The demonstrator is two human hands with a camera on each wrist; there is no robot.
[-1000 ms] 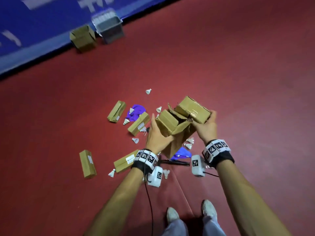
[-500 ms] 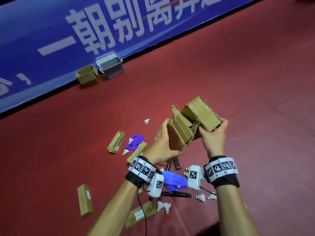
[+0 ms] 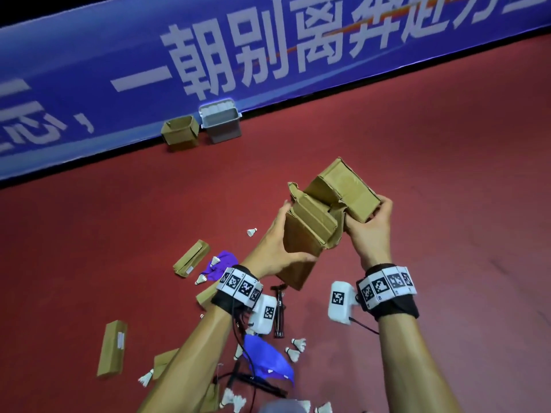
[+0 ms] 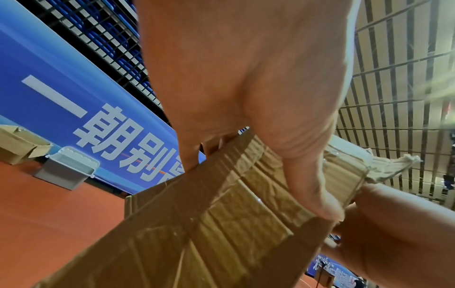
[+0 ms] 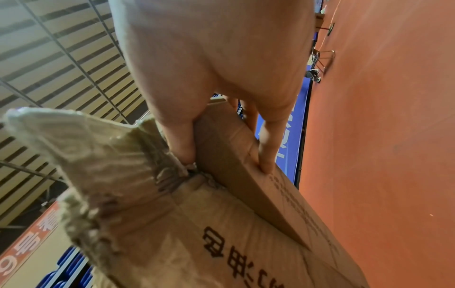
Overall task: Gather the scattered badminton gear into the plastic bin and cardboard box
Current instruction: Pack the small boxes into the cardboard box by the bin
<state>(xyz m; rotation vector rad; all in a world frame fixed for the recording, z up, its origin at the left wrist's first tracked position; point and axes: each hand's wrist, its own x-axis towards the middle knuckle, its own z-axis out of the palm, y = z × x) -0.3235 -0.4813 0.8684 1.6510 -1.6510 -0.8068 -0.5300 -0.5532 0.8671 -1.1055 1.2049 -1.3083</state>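
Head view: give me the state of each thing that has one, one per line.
Held cardboard box: off the floor, flaps open and torn.
Left hand: grips its side.
Right hand: grips its flap.
Plastic bin: upright, open.
Floor cardboard box: upright, open.

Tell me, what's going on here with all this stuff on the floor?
A person is tidying badminton gear on a red court floor. Both hands hold a torn cardboard box up in the air: the left hand grips its lower part, the right hand its upper part. Shuttlecocks, slim cartons and purple cloths lie scattered below. An open cardboard box and a grey plastic bin stand by the blue banner.
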